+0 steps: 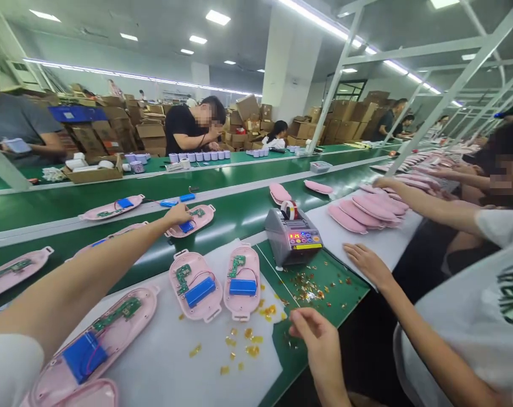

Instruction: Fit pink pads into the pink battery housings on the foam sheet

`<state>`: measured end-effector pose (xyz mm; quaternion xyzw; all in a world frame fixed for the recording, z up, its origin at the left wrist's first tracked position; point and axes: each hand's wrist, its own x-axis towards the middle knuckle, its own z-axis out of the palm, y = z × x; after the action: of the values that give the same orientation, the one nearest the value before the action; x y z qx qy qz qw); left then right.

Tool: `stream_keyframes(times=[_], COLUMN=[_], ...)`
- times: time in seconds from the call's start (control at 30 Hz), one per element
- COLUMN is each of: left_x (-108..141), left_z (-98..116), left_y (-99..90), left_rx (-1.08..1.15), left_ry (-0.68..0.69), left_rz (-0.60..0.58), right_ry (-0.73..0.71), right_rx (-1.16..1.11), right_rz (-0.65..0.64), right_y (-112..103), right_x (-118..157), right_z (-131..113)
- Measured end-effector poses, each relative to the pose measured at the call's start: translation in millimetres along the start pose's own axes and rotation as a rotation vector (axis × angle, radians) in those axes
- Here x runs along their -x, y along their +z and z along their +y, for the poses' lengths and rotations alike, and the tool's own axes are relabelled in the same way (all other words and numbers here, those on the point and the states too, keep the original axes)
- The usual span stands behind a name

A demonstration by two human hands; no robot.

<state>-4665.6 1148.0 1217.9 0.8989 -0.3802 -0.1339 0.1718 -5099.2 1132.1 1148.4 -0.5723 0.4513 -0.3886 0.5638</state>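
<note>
My left hand [178, 215] reaches out over the green conveyor, fingers apart, at the edge of a pink plastic housing [201, 220] holding a blue battery. My right hand [313, 333] hangs above a green mat [324, 288], fingers pinched close, among scattered amber tape bits [252, 339]. Nothing shows between those fingers. On a white sheet [163, 362] lie open pink housings [195, 294] with green circuit boards and blue batteries. An electronic tape dispenser [292, 237] stands beyond my right hand. A co-worker's hand [362, 263] rests at the right, beside stacked pink covers [358, 215].
A second green conveyor [48, 212] with more pink housings runs beyond the first, past a grey rail. Across it stands a person in black [184, 130], near small white containers. Cardboard boxes [341, 121] are piled at the back. Metal frame bars [460, 96] rise at the right.
</note>
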Motion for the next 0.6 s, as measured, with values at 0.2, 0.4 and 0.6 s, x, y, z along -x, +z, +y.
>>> stream_keyframes(times=[0.2,0.4,0.6], left_x=[30.0,155.3,270.6], left_z=[-13.5,-52.5,-56.3], left_y=[-69.6,-94.3,1.9], left_rx=[0.074,0.396,0.756], left_ry=[-0.088,-0.08,-0.113], left_rz=[0.178,0.039,-0.186], right_ry=[-0.441,-0.91,-0.803], right_rx=[0.374,1.01,1.146], right_rz=[-0.292,-0.732,-0.673], right_y=[58.0,166.4,183.2], right_x=[37.3,30.6,0.9], right_z=[-28.2,-32.9,-27.6])
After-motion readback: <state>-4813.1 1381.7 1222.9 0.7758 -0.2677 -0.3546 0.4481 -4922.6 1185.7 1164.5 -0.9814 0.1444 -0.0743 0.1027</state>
